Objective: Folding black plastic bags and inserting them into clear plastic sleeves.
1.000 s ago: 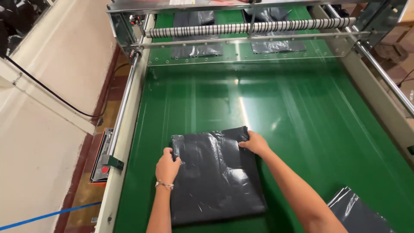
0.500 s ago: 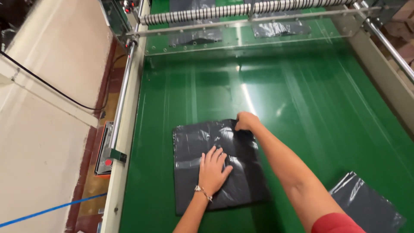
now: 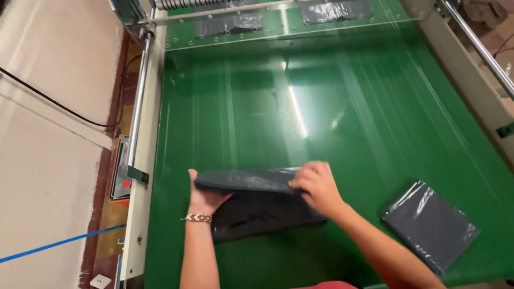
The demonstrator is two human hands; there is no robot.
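Both grips closed on dark plastic bag (image 3: 257, 200) — left hand (image 3: 205, 195), right hand (image 3: 317, 186); left fingers hidden underneath, near green belt (image 3: 257, 107) left edge.

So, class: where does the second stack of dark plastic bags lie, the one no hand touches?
In the head view, the second stack lies low on the right of the green belt, apart from the right hand.

Folded bag stack (image 3: 251, 200): dark grey, glossy
Second bag pile (image 3: 431, 225): dark grey with pale sheen streaks
Surface (image 3: 332, 107): bright green, white glare stripes
Bracelet (image 3: 197, 218): gold and white braided pattern
Side rail (image 3: 145, 160): cream
Floor tape (image 3: 53, 246): blue
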